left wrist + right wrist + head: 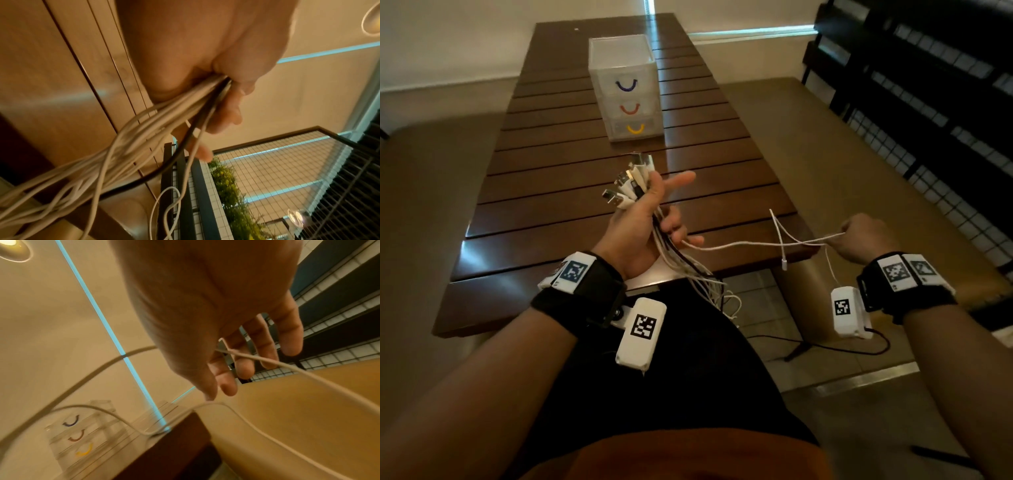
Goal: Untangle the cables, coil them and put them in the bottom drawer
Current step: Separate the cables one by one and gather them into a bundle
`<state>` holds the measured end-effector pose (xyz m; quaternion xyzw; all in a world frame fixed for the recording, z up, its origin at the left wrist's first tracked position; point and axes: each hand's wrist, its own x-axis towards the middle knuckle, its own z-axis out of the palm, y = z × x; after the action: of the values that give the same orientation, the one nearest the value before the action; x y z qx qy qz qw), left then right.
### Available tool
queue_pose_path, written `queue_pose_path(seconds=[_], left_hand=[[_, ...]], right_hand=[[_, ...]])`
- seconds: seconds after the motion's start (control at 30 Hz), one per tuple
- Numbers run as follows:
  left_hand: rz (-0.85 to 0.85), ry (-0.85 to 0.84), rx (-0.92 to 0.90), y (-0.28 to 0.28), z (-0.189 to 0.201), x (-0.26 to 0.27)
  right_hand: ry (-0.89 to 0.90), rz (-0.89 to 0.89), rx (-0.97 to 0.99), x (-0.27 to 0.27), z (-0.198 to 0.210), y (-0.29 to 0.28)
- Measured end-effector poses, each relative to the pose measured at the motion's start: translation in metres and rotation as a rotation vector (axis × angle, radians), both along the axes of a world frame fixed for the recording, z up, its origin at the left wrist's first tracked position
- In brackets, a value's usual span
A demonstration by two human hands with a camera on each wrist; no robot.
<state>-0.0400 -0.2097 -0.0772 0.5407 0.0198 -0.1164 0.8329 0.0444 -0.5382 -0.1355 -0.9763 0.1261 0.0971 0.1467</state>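
Observation:
My left hand (645,219) grips a bundle of cables (681,263) over the near end of the table, palm up. Several USB plugs (628,183) fan out above the fist. In the left wrist view my left hand (205,48) is curled round white cables and one black cable (179,155). They hang tangled past the table edge towards my lap. My right hand (863,236) pinches a single white cable (739,244) pulled sideways out of the bundle. Its small plug (784,263) dangles. In the right wrist view this cable (267,361) crosses the fingers of my right hand (205,305).
A clear three-drawer unit (625,78) stands mid-table; all drawers are shut, and the bottom drawer (635,132) has a yellow handle. The slatted wooden table (551,205) has benches (825,154) on both sides. A black lattice screen (928,102) stands at the right.

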Motion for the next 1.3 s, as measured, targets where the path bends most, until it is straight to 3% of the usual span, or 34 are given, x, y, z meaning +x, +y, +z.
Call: queue_pose_path(seconds=[0.2,0.33,0.43,0.5,0.6,0.63,0.73,0.83,0.93,1.0,1.1,1.2,1.3], left_hand=[[-0.001,0.012,0.260,-0.039,0.004,0.013],[-0.065,-0.002,0.453,-0.064,0.000,0.019],[-0.109,0.013,0.501,-0.074,0.000,0.019],[-0.134,0.028,0.475,-0.076,0.001,0.020],[-0.133,0.048,0.422,-0.081,0.002,0.022],[-0.123,0.055,0.401,-0.083,0.002,0.022],[-0.096,0.082,0.315,-0.090,-0.002,0.020],[-0.072,0.102,0.224,-0.095,-0.009,0.017],[-0.043,0.093,0.162,-0.100,-0.010,0.016],[-0.034,0.088,0.140,-0.103,-0.009,0.016],[-0.037,0.089,0.079,-0.109,-0.007,0.015],[-0.049,0.048,-0.018,-0.115,-0.003,0.014],[-0.063,-0.017,-0.012,-0.108,0.009,0.013]], right_hand=[[-0.137,0.096,0.495,-0.026,-0.019,-0.003],[-0.281,0.116,0.332,-0.030,-0.043,0.002],[-0.334,-0.090,0.369,-0.027,-0.059,-0.020],[-0.280,-0.235,0.351,-0.029,-0.072,-0.037],[-0.009,-0.238,0.214,-0.040,-0.090,-0.048],[0.063,-0.223,0.287,-0.045,-0.095,-0.047],[0.148,-0.071,0.606,-0.060,-0.100,-0.037],[0.192,0.011,0.636,-0.063,-0.092,-0.033],[0.255,0.150,0.547,-0.061,-0.069,-0.030],[0.081,0.222,0.635,-0.062,-0.043,-0.020],[-0.157,0.319,0.972,-0.073,0.004,0.017],[0.000,0.510,1.081,-0.078,0.025,0.063],[0.077,0.598,0.993,-0.077,0.002,0.102]])
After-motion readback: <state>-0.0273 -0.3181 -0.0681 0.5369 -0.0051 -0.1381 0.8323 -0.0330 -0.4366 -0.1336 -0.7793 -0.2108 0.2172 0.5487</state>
